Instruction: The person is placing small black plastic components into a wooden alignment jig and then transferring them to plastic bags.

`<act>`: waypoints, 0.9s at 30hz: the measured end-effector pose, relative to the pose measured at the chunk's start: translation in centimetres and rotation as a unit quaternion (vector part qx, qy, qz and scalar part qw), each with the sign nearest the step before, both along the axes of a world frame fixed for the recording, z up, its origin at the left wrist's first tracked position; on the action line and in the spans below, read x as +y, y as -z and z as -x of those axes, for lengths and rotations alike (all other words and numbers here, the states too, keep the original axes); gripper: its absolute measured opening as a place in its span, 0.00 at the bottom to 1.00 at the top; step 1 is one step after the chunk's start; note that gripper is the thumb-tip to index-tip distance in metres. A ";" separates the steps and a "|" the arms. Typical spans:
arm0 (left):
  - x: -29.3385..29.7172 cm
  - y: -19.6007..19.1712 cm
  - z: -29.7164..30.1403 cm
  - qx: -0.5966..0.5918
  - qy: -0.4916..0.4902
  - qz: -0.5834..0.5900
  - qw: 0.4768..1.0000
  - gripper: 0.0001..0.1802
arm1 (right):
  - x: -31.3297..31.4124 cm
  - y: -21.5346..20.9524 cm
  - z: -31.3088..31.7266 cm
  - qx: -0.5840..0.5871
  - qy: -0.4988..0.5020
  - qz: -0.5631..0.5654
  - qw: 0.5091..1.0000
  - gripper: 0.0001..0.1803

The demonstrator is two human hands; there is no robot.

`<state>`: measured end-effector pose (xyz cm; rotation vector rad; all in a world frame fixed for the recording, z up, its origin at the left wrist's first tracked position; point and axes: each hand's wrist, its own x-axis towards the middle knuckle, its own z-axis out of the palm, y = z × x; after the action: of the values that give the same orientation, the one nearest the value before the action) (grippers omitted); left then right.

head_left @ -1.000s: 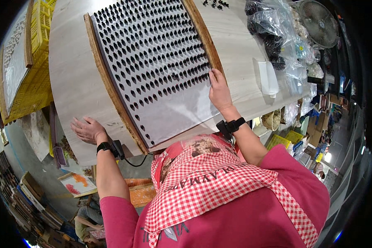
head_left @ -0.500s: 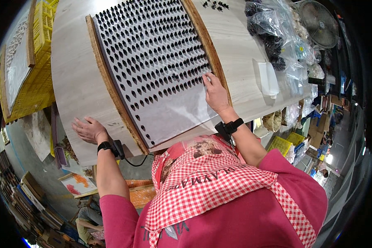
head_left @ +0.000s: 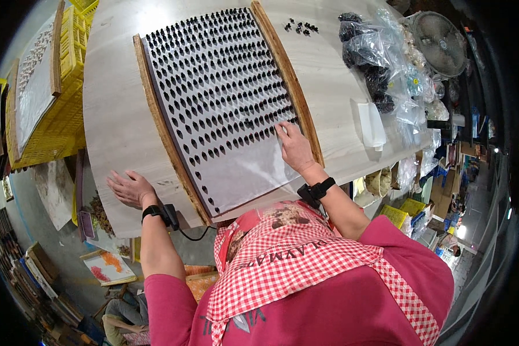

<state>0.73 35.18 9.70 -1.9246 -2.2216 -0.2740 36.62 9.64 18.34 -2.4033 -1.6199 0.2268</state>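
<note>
A white sheet on a board [head_left: 248, 184] lies between two wooden rails, carrying many rows of small black, pointed pieces [head_left: 225, 89]. My right hand [head_left: 296, 149] is over the sheet's right side, near the right wooden rail [head_left: 288, 75]. Its thumb and forefinger pinch together at the right end of the lowest long row; what lies between the fingertips is hidden. Left of the left wooden rail [head_left: 161, 127], my left hand [head_left: 131, 189] rests on the table, fingers stretched out and holding nothing. A short line of black pieces [head_left: 205, 189] runs down the sheet's lower left edge.
A small cluster of loose black pieces [head_left: 301, 27] lies on the pale table [head_left: 328, 81]. Further right are a white tray [head_left: 371, 126], clear plastic bags [head_left: 380, 49] and a fan [head_left: 440, 43]. A yellow crate [head_left: 52, 132] with another board stands at left.
My right hand has shifted left, away from the right rail, along the lower rows. The left hand stays on the table. The whole view has moved slightly, so the table sits lower.
</note>
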 end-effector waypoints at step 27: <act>-0.2 -0.4 0.0 -0.011 0.001 0.025 1.000 0.28 | 3.6 -0.9 4.2 0.013 -0.090 -0.039 0.995 0.21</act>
<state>0.78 35.03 10.09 -1.9577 -2.2604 -0.2434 32.39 13.25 19.24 -2.1897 -1.7994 0.2193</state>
